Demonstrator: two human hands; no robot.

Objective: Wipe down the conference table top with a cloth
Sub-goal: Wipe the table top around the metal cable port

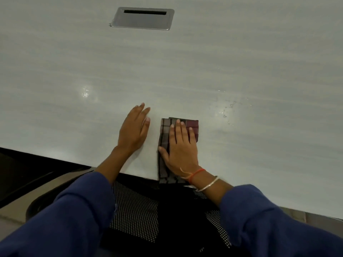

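The pale grey conference table top [185, 71] fills most of the view. A folded checked cloth [193, 127], grey and maroon, lies flat on it near the front edge, one end hanging slightly over the edge. My right hand [181, 145] presses down on the cloth with straight fingers. My left hand [134, 129] rests flat on the bare table just left of the cloth, fingers straight, not touching it. Small water droplets [225, 109] glisten on the surface to the right of the cloth.
A metal cable hatch [142, 18] with a dark slot is set into the table at the far middle. A black mesh chair back [148, 210] stands between me and the table's front edge. Dark floor shows at lower left.
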